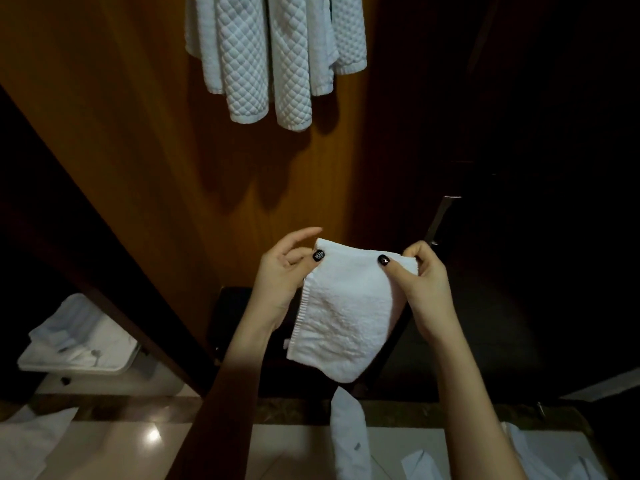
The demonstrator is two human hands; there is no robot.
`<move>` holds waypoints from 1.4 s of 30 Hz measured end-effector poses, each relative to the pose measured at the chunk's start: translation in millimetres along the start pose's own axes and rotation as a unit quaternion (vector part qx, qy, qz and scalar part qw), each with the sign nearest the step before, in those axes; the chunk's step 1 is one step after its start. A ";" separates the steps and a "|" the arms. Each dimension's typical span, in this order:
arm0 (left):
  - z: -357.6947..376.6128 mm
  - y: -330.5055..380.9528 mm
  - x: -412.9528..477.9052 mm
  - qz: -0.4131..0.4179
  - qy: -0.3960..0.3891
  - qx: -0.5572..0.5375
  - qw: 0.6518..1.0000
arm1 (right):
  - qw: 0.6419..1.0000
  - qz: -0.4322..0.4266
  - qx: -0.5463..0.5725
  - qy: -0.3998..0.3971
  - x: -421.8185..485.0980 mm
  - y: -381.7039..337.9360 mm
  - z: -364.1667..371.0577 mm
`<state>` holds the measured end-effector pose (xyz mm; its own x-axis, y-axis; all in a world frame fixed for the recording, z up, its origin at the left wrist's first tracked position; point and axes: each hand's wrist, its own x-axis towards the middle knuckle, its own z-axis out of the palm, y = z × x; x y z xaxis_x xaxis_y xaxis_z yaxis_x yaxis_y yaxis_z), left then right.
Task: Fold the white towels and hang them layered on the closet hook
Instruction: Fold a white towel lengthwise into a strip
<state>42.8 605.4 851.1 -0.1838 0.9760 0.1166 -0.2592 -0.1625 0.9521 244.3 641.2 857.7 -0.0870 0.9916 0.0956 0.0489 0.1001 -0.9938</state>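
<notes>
- Head view: both hands held 1 small white towel (343, 317) in the air in front of the wooden closet panel (138, 133), low in the middle of the picture.
- The left hand (280, 282) pinched the towel's upper left corner, with the dark-painted thumbnail lying on the cloth and the forefinger stretched up and away from it.
- The right hand (426, 289) pinched the upper right corner, thumb on the front of the top edge and the other fingers curled behind it.
- Between the 2 hands the top edge ran almost straight; the rest of the towel hung down loose and tapered to a rounded lower end.
- Well above it, quilted white towels (273, 53) hung in several overlapping folds against the panel. Their tops were cut off by the upper edge of the picture, so what they hung from could not be told.
- A metal handle (438, 220) showed just above the right hand, on the dark side of the closet.
- At lower left, a pale tray (114, 367) carried folded white cloths.
- A narrow white cloth strip (348, 431) showed below the held towel, over the glossy tiled floor (138, 441).
</notes>
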 end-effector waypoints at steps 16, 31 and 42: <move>5.4 -1.3 -7.6 0.001 0.057 -0.029 0.998 | 0.970 0.092 0.152 -0.164 -14.8 -3.0 -12.8; -0.2 18.4 -13.1 -0.017 0.035 0.007 0.999 | 0.939 0.056 0.288 -0.180 -24.1 -22.0 -10.9; 24.5 23.6 -16.2 -0.056 -0.111 -0.095 0.988 | 0.943 0.027 0.221 -0.249 -23.9 -31.6 2.5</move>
<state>63.0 589.3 878.6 0.0633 0.9936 0.0931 -0.4426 -0.0557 0.8950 242.3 614.2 886.6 -0.5574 0.8224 0.1142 -0.3438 -0.1034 -0.9333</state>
